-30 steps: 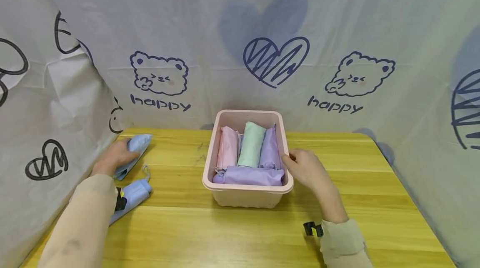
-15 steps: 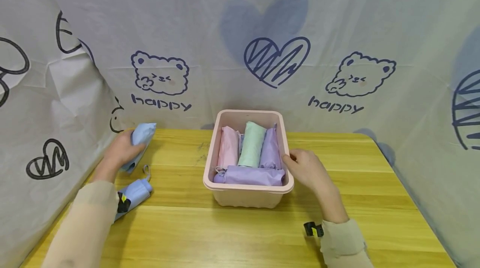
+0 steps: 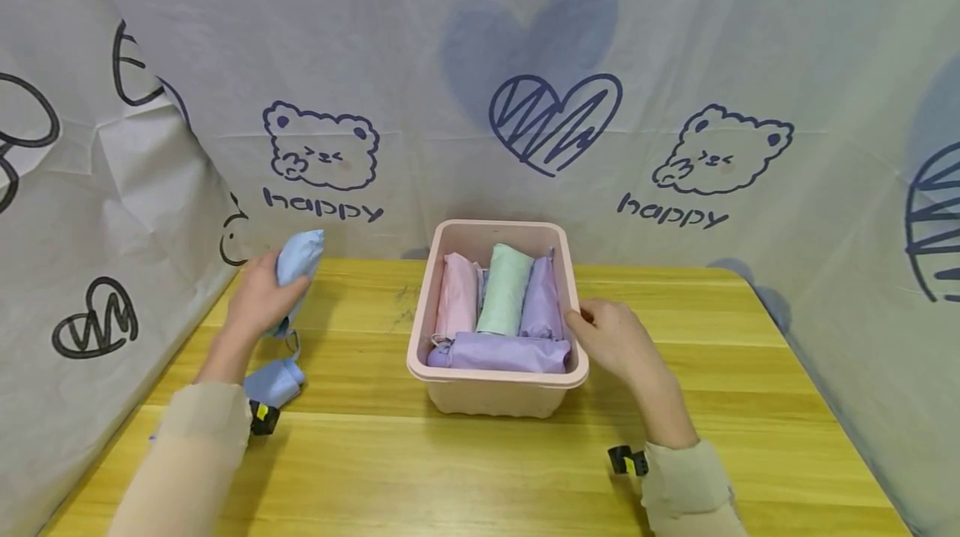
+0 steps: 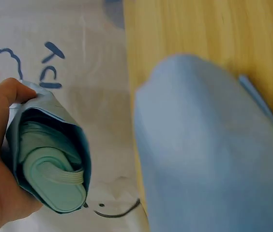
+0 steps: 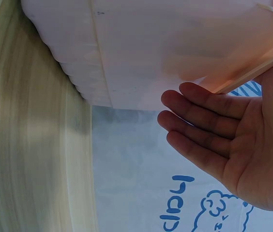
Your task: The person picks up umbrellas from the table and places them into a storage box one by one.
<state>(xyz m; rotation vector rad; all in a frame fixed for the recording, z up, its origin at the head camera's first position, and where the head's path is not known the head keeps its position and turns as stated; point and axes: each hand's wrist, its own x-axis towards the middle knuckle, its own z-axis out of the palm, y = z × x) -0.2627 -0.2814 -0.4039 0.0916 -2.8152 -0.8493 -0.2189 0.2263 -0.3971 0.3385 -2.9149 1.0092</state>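
Note:
My left hand [image 3: 255, 299] grips a folding umbrella [image 3: 300, 258] in a light blue sleeve, raised above the table's left side. In the left wrist view, the sleeve's open end shows a pale green umbrella handle [image 4: 54, 181] with a strap. Below that hand lies another light blue folded umbrella [image 3: 275, 384] with a wrist loop, partly hidden by the arm. My right hand [image 3: 615, 341] holds the right rim of a pink plastic bin [image 3: 495, 398], thumb over the edge. In the right wrist view, the fingers [image 5: 202, 113] extend outside the bin wall.
Inside the bin are a pink umbrella [image 3: 456, 295], a mint green one [image 3: 505, 291], a purple one [image 3: 540, 303] and another purple one [image 3: 506, 353] lying crosswise in front. A printed cloth [image 3: 450, 103] hangs behind the wooden table [image 3: 375, 470] and along its sides.
My left hand has lifted the blue umbrella off the table and moved it up and slightly right. The right hand and the bin have stayed in place.

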